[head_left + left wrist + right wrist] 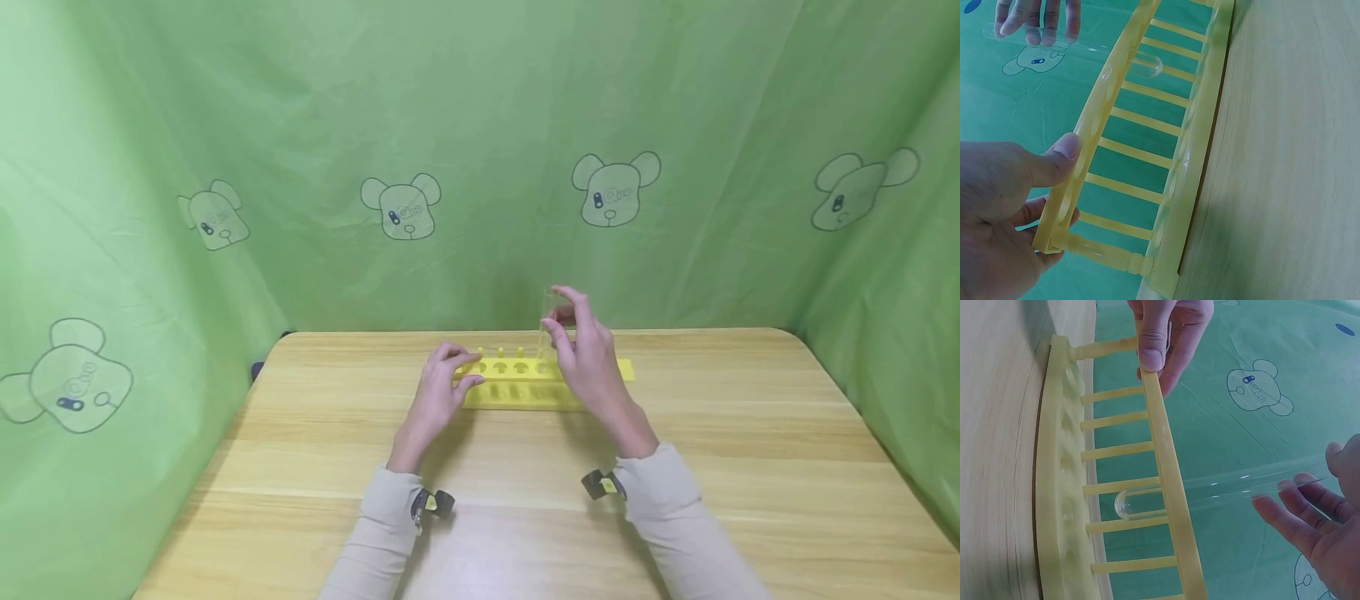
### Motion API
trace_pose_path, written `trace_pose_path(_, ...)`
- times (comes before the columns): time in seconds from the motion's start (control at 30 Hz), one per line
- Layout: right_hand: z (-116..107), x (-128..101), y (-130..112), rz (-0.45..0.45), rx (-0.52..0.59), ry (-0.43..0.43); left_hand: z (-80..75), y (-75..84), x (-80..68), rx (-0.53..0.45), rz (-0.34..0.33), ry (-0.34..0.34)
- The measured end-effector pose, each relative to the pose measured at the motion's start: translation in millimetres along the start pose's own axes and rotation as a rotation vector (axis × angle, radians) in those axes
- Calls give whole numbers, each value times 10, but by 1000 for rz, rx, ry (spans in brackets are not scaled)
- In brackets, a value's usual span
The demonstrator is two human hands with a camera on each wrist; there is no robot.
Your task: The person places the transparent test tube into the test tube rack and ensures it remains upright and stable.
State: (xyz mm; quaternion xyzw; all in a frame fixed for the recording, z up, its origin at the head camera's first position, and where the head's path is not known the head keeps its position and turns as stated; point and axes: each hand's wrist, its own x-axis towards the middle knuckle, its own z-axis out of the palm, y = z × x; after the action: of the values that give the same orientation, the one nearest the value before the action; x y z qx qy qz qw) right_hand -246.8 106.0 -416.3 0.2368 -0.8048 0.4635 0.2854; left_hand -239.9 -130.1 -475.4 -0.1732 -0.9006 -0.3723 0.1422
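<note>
Yellow test-tube rack [525, 383]: plastic, two tiers joined by thin rungs, top tier with a row of round holes. It stands lengthwise across the table [300, 467], toward the far edge, near the middle.

Left hand [442, 392]: pinches the rack's end at 9 o'clock, thumb [1063, 156] pressed on the top tier and fingers curled beneath it. Judged a steadying grip, so the rack stays put while a tube passes through a hole.

Clear glass tube [1210, 490]: upright, rounded closed end [1147, 64] already through a hole in the top tier and hanging between the tiers, apparently not yet seated in the lower tier. It sits right of the rack's centre, at about 3 o'clock from the left hand.

Right hand [588, 354]: fingertips [1279, 506] closed lightly round the tube's upper part, above the rack. A high hold keeps the fingers clear of the top tier.

Surround: green sheet [480, 125] printed with bear heads, hung behind and to both sides of the table. Both wrists carry small cameras on beige sleeves.
</note>
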Motion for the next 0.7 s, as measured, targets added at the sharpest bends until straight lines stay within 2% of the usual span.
trace_pose_path(0.23, 6, -27, 4, 35, 15, 4, -9, 12, 4, -4, -16, -9)
trace_pose_path(0.7, 50, -68, 52, 25, 6, 26, -11, 6, 3, 4, -5, -3)
